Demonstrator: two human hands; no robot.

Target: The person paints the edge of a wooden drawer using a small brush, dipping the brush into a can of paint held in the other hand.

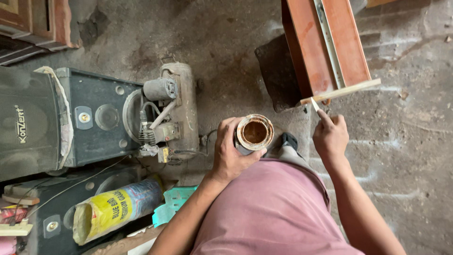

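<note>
Grip [234, 150] on tin [255, 132], over perhaps concrete floor [406, 141].

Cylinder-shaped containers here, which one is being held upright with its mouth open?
The small rusty-rimmed can in the left hand. The yellow-and-blue tube and the grey compressor tank lie on their sides.

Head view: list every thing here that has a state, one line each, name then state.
Tin can: open, lid off, brown paste inside, gripped upright.
Left hand: closed around the tin can.
Right hand: pinching a thin stick.
Thin stick: tip at the wooden drawer's edge.
Wooden drawer: standing tilted on the floor.
Yellow-labelled roll: lying on its side.
</note>
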